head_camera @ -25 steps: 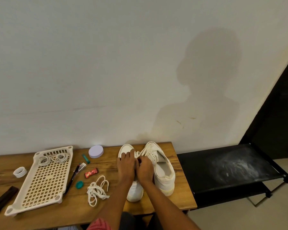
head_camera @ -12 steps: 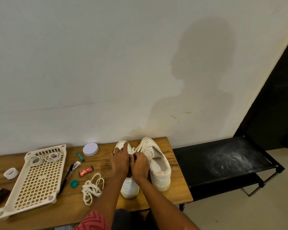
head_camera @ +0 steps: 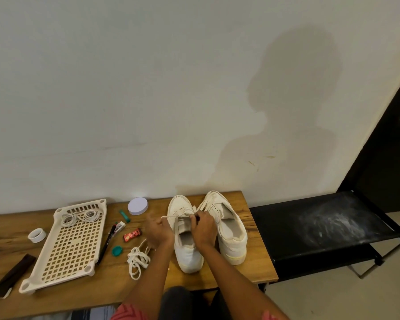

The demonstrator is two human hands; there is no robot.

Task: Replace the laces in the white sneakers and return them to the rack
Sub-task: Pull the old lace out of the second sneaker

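Two white sneakers stand side by side on the wooden table (head_camera: 259,266), toes to the wall. My left hand (head_camera: 158,232) is to the left of the left sneaker (head_camera: 186,252) and pinches the end of its lace (head_camera: 174,217), which runs taut across the tongue. My right hand (head_camera: 202,226) rests on the same sneaker's eyelets, gripping the lace there. The right sneaker (head_camera: 231,229) stands untouched beside it. A loose white lace (head_camera: 138,259) lies heaped on the table left of my left forearm. Two coiled laces (head_camera: 80,215) lie on a cream plastic rack shelf (head_camera: 67,248).
Between shelf and sneakers lie a pen (head_camera: 105,244), a teal cap (head_camera: 117,251), a red wrapper (head_camera: 132,235), a green tube (head_camera: 124,215) and a white round lid (head_camera: 138,205). A tape roll (head_camera: 36,234) and dark strip (head_camera: 12,277) sit far left. A black rack (head_camera: 321,229) stands right.
My left hand has pulled away leftward from the left sneaker, drawing the lace end out taut. My right hand stays on the eyelets. The camera has shifted a little.
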